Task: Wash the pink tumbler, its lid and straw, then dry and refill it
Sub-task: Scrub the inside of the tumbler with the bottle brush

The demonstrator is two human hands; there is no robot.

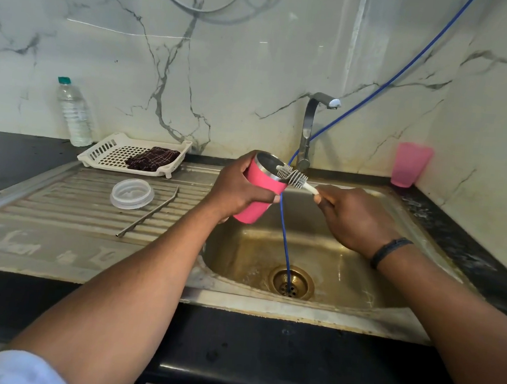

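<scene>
My left hand [238,187] grips the pink tumbler [260,198] around its body and holds it tilted over the sink, its steel mouth facing right. My right hand [355,217] holds the white handle of a grey bristle brush [292,176], whose head sits at the tumbler's rim, partly inside. The clear round lid [132,194] lies flat on the ribbed steel drainboard [65,208]. The metal straw [148,213] lies beside the lid, slanting toward the front.
The steel sink basin [346,258] has a drain at the bottom, and a blue hose [285,239] runs into it. The tap [310,127] stands behind. A white rack [105,154] holds a dark cloth [152,158]. A water bottle [74,113] stands back left, a pink plastic cup [410,168] back right.
</scene>
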